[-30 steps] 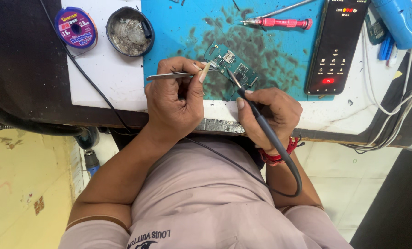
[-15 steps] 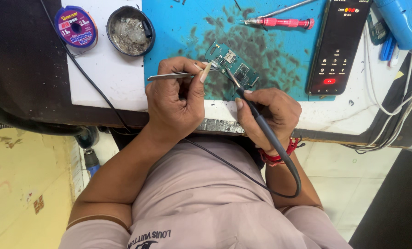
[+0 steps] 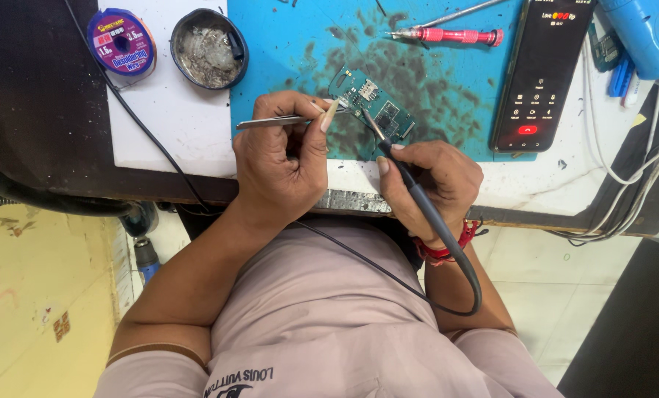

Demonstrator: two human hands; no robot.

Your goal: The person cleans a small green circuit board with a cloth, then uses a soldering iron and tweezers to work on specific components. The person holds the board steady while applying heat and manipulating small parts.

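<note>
Here, at the far left of the white surface (image 3: 167,140), a purple spool of desoldering wick (image 3: 121,42) lies flat, and just beside it to the right sits a round black tin (image 3: 209,48) full of grey, crusted residue, with a thin black cable (image 3: 141,133) running past both toward the surface's near edge. Next comes the stained blue work mat (image 3: 292,44), darkened with scorch marks through its middle. The left hand (image 3: 281,166) rests at the mat's near edge, its grip closed narrowly on a pair of metal tweezers (image 3: 274,121) that lie almost level, their tips reaching the left end of a small green circuit board (image 3: 371,105). That board lies tilted on the mat, between the two hands. The right hand (image 3: 432,180) sits just to the right, its grip wrapped pen-fashion around a dark soldering iron (image 3: 410,184) whose tip touches the board's middle; a red band (image 3: 447,247) circles that wrist and the iron's cord loops down below it. Farther back on the mat lies a pink-handled screwdriver (image 3: 454,35). Right of it a black phone (image 3: 543,70) with a lit screen overlaps the mat's edge, and a blue tool (image 3: 646,37) sits in the far corner above white cables (image 3: 617,169).
</note>
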